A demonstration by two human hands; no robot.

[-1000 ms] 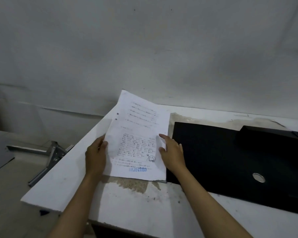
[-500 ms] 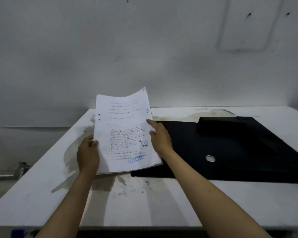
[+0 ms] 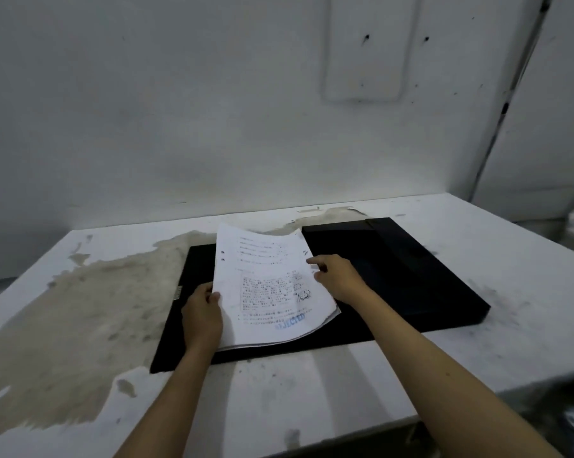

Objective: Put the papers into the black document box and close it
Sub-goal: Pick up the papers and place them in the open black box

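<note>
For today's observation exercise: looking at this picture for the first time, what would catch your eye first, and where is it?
First, the white papers at the centre, printed with text and a blue stamp near the bottom, held by the left hand at one edge and the right hand at the other. Under them lies the open black document box, spread flat. The white table shows a large worn brownish patch on the left.
</note>
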